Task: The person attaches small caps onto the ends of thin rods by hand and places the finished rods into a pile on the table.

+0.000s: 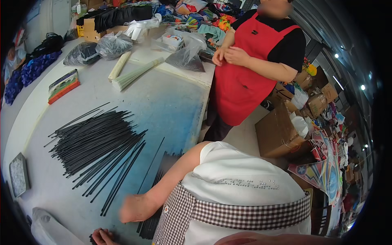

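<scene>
My right hand (136, 208) reaches over the table from my white sleeve. Its fingers are smeared by motion, so whether it holds anything is unclear. Close by it lies a bundle of thin black rods (148, 229), partly covered by my forearm. My left hand (105, 235) shows only in part at the lower edge. Its fingers are curled round a dark bunch that looks like black rod ends (92, 239); the rest is cut off. Farther left, a large spread pile of black rods (92, 141) lies fanned on the table, some strays pointing toward my right hand.
On the table are pale rod bundles (136, 74), a flat colourful box (63, 86), a grey tray (18, 174), plastic bags (114, 45) and a clear bag (53, 228). A person in a red apron (255, 75) stands by the far right corner. Cardboard boxes (279, 130) stand behind.
</scene>
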Available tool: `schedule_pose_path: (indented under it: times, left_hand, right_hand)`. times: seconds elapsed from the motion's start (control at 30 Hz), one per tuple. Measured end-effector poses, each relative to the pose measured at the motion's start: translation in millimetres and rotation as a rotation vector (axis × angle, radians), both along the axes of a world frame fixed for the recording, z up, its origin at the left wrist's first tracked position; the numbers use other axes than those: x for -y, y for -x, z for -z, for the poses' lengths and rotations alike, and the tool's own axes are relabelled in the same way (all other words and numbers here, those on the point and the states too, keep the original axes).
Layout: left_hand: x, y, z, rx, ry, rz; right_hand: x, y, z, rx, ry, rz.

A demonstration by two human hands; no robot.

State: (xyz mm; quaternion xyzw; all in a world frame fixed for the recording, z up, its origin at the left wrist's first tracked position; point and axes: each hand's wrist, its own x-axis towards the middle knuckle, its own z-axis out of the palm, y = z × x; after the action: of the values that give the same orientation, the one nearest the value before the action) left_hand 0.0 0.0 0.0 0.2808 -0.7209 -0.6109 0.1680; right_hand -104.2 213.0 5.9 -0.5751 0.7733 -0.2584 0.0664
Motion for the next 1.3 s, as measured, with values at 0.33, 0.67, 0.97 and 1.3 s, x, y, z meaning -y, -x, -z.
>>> schedule_pose_path:
  times: [0.33,0.67,0.97,1.3]
  left_hand:
    - [-3.6,4.6,-0.6,-0.057,0.006,0.012]
    - [-2.2,-14.0,9.2,-0.035,-0.119,0.012]
    - [-65.7,11.7,-2.6,-0.137,-0.52,0.003]
    - [-69.1,2.5,3.2,-0.129,-0.579,0.013]
  right_hand:
    - [-4.7,20.5,11.9,-0.08,-0.01,0.042]
    - [8.1,52.8,8.1,-0.175,-0.019,0.207]
    - [10.8,32.5,-19.8,0.06,0.286,0.157]
    - [14.9,18.7,-11.7,0.078,0.248,0.105]
